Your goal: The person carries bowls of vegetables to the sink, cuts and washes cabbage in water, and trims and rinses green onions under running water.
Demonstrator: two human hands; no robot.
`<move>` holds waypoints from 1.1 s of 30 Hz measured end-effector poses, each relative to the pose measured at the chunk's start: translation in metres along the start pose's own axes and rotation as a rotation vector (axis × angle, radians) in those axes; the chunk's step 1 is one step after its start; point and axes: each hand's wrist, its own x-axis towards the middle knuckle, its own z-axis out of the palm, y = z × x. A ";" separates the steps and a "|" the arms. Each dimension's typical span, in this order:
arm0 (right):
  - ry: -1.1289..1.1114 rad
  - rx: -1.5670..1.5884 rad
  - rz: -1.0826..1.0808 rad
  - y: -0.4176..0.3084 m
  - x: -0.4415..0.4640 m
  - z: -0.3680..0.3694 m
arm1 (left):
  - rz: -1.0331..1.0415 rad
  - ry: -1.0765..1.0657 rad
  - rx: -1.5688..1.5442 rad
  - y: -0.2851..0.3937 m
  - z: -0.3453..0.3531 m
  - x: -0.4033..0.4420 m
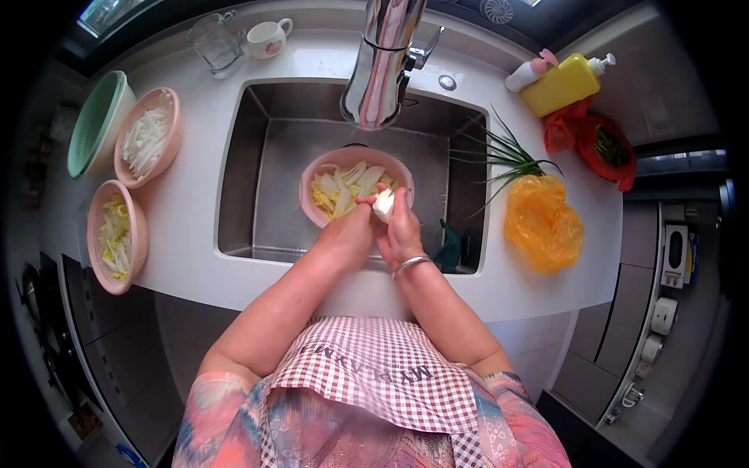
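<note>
Over the near rim of a pink basin [307, 204] in the sink, my two hands meet. My right hand [402, 230], with a bangle at its wrist, is closed round a small white vegetable piece [384, 205]; its exact kind is unclear. My left hand [348, 236] is curled, and its fingertips pinch at the left side of that piece. Cut napa cabbage [343, 187], pale white and yellow, fills much of the basin below. Part of the basin's near right side is hidden behind my hands.
A steel sink [269, 195] surrounds the basin, with a faucet [374, 93] overhead. At left stand pink baskets of white strips [146, 140] and cut cabbage [117, 238], and a green basin [97, 125]. Right are scallions [515, 160], an orange bag [542, 222] and a yellow bottle [563, 84].
</note>
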 end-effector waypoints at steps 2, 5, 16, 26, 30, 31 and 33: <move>-0.008 -0.006 -0.006 0.000 -0.001 0.000 | -0.027 -0.043 0.043 0.003 -0.003 0.001; -0.039 -0.046 0.016 -0.001 0.000 -0.003 | -0.069 -0.078 0.072 0.009 -0.007 0.001; -0.049 -0.421 0.262 -0.023 -0.012 -0.009 | -0.221 -0.102 0.002 -0.046 -0.024 0.014; 0.131 0.210 0.160 -0.011 0.008 -0.011 | 0.098 0.140 -0.105 0.006 -0.014 -0.037; 0.114 0.181 0.111 -0.010 0.003 -0.001 | 0.076 0.109 -0.086 0.005 -0.003 -0.034; 0.110 0.177 0.106 -0.009 0.002 0.000 | 0.078 0.104 -0.076 0.005 -0.003 -0.033; 0.086 0.195 0.097 -0.008 0.003 0.001 | 0.081 0.091 -0.066 0.005 -0.002 -0.032</move>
